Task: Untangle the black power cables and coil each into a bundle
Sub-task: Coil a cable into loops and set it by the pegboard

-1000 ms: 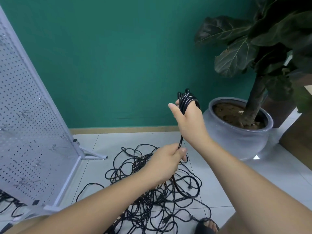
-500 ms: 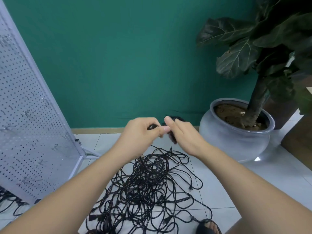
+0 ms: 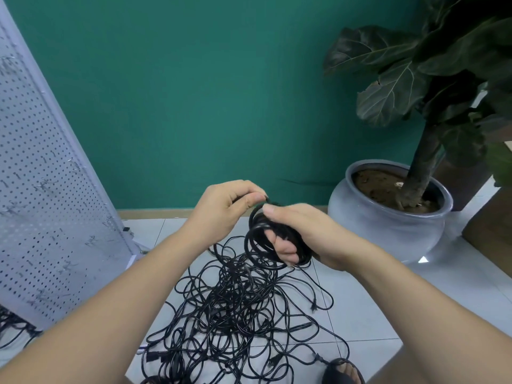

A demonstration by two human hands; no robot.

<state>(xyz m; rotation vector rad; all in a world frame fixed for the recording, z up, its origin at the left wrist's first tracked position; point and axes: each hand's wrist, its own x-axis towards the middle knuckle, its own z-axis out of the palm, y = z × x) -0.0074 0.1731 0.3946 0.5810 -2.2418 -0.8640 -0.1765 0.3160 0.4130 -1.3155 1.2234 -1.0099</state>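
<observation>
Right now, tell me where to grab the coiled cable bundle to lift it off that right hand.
Pinch the coiled bundle across its lower-left arc, coming from the left with the left hand, which pinches only its top strand. There the loops jut clear of the right hand; elsewhere they wrap round its fingers, so one grip there could gather every loop.

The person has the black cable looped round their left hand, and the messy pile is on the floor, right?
Not quite. The head view shows the coil looped round the fingers of the right hand. The left hand only pinches the cable at the top of the coil. The messy pile is on the floor, as you said.
</observation>
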